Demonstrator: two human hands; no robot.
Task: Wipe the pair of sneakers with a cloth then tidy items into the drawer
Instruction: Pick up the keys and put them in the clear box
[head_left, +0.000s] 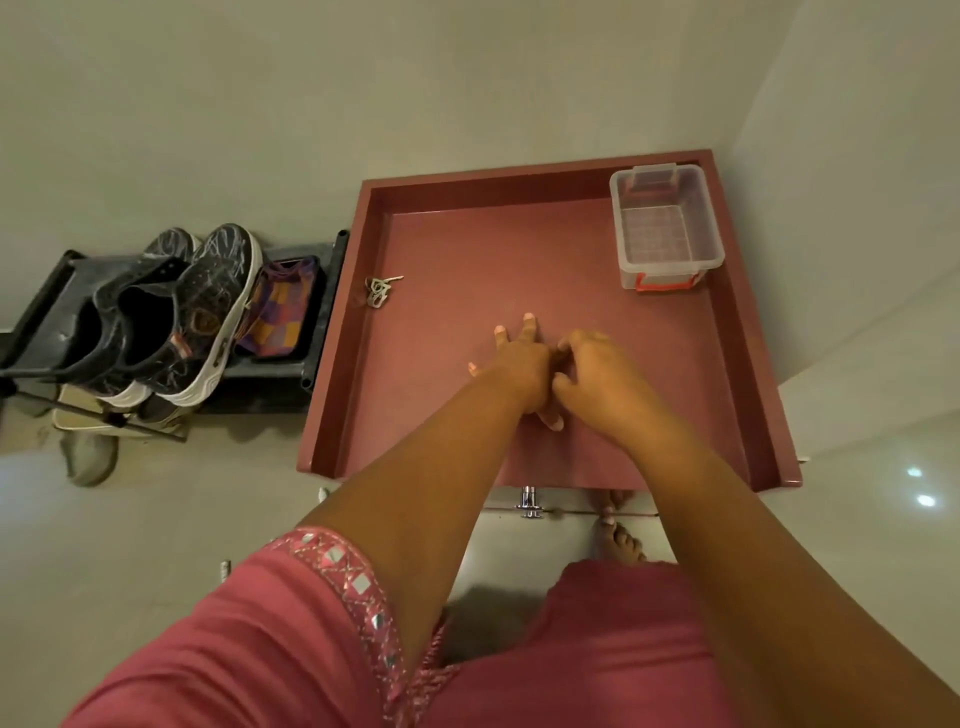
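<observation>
A pair of dark sneakers (208, 312) with white soles stands on a black rack (275, 379) at the left. A purple and orange checked cloth (283, 312) lies on the rack beside them. The maroon drawer (337, 338) is pulled out. My left hand (519, 364) is over the middle of its floor with fingers spread and straight. My right hand (597, 374) touches it from the right, fingers curled against the left hand's fingers. I see nothing in either hand.
A bunch of keys (379, 293) lies near the drawer's left wall. A clear plastic box (665, 228) with a red clasp sits in its back right corner. A chrome handle (530, 504) sticks out at the drawer's front. More footwear lies under the rack.
</observation>
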